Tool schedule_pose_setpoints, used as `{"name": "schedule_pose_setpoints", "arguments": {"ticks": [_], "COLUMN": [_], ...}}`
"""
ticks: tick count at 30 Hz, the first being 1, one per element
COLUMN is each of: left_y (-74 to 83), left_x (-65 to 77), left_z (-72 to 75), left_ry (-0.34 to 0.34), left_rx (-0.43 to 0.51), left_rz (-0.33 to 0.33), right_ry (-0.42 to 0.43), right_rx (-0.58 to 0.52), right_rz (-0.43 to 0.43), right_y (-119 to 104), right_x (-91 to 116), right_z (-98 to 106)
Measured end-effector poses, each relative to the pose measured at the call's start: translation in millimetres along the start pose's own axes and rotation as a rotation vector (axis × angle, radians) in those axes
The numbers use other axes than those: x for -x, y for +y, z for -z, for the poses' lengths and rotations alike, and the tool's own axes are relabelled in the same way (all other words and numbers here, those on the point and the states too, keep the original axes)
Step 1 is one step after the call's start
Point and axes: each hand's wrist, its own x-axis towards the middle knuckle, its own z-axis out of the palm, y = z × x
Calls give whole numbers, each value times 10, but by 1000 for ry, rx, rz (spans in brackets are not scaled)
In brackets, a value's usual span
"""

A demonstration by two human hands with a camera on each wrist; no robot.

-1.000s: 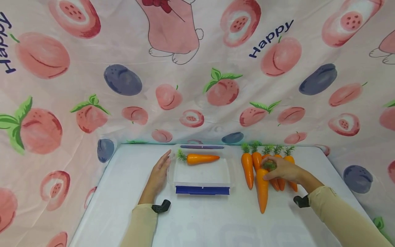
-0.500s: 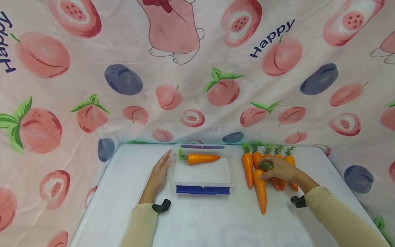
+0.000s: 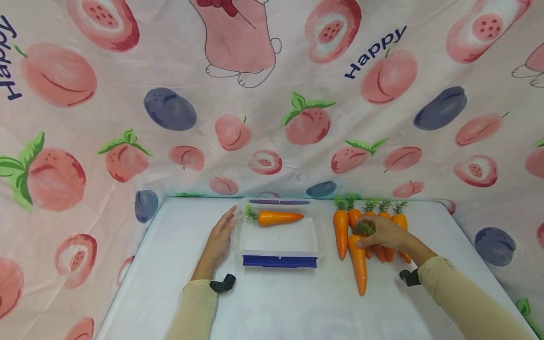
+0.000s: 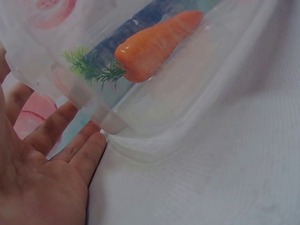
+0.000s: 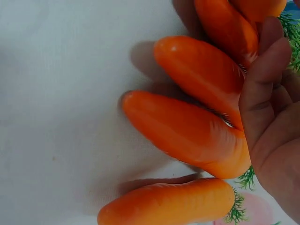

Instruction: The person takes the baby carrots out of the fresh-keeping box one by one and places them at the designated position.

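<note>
My right hand (image 3: pixel 382 232) pinches a toy carrot (image 3: pixel 358 264) near its green top, its tip toward me. Behind and below that hand are several more toy carrots (image 3: pixel 341 236), which it partly covers; the right wrist view shows their orange bodies beside the hand (image 5: pixel 276 126). My left hand (image 3: pixel 218 241) rests against the left side of a clear plastic box (image 3: pixel 278 241), fingers nearly straight. Seen from the left wrist, the fingertips (image 4: pixel 96 140) touch the box's wall. Inside the box, along its far side, lies one carrot (image 3: pixel 280 218), green top to the left.
A blue latch flap (image 3: pixel 279 261) hangs along the box's front, and another blue strip (image 3: pixel 278 202) lines its back. The white table (image 3: pixel 272 307) ends at a fruit-print cloth (image 3: pixel 263 127) behind.
The right hand has shifted a little to the left, and the gripped carrot's top has swung left with it. The left hand and the box stay in place.
</note>
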Motion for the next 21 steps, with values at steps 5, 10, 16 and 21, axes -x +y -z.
{"name": "schedule_pose_setpoints", "arguments": {"ticks": [5,10,16,21], "left_y": [-3,-19,-26,-19], "left_x": [-2,-2,-5,-7], "left_z": [1,7,11,8], "left_ry": [1,6,1,6], "left_rx": [8,7,12,4], "left_rz": [4,11,13,21], "right_ry": [30,41,40,34], "right_rx": [34,30,23,1], "right_rz": [32,36,29,33], "right_y": [26,39,50,39], "right_x": [-9,-10,-24,-21], "right_z": [-10,-14,-16,-5]}}
